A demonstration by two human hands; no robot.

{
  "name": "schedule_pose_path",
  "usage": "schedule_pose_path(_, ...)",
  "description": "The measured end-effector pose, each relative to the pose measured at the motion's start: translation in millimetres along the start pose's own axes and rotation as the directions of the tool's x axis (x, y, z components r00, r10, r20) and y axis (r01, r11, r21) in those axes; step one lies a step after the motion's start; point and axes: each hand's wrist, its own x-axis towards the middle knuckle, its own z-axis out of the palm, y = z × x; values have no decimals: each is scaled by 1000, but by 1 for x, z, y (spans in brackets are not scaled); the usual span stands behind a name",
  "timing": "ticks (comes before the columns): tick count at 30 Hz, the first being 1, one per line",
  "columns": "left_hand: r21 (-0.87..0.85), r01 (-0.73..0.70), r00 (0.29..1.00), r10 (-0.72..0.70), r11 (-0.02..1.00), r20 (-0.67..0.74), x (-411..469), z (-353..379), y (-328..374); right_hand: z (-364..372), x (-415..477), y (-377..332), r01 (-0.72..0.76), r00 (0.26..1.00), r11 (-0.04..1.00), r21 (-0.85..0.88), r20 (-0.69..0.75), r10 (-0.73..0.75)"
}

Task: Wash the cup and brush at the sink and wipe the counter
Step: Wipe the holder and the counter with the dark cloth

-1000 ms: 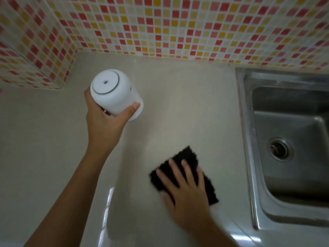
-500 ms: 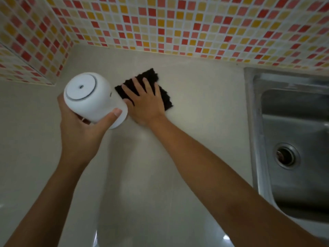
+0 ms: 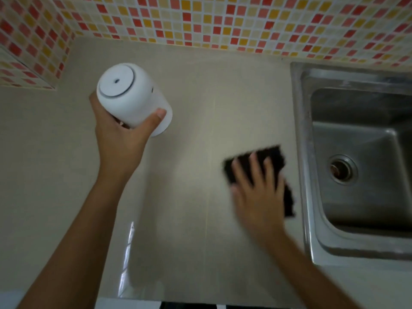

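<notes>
Wiping looks under way: right hand (image 3: 258,197), fingers (image 3: 254,166) flat, is pressing cloth (image 3: 273,155) beside sink (image 3: 301,130); left hand (image 3: 118,141) is gripping cup (image 3: 129,94); brush unseen.

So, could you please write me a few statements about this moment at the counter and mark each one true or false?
1. The left hand grips the white cup. True.
2. The right hand presses a yellow sponge onto the counter. False: it presses a black cloth with spread fingers.
3. The black cloth lies inside the sink. False: it lies on the counter, just left of the sink's rim.
4. The drain is in view at the bottom of the sink. True.
</notes>
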Motion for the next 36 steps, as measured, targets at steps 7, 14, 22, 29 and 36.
schedule_pose_path(7, 67, -2, 999, 0, 998, 40, -21, -12, 3, 2, 53, -31, 221, 975, 975, -9, -14, -221)
schedule_pose_path(14, 67, -38, 999, 39, 997, -14, -38, -24, 13, 11, 131, -105, -33, 997, 998, 49, 67, 30)
schedule_pose_path(22, 37, -14, 1000, 13, 999, 15, -43, -2, 23, 13, -122, -47, 355, 929, 933, 62, 85, -360)
schedule_pose_path(29, 52, 39, 996, -43, 998, 77, -60, 15, 15, -6, 34, 15, -55, 998, 998, 14, -9, 55)
schedule_pose_path(36, 63, 26, 978, -38, 998, 204, -92, 39, 6, -11, 193, 37, -233, 968, 972, 9, 101, 231)
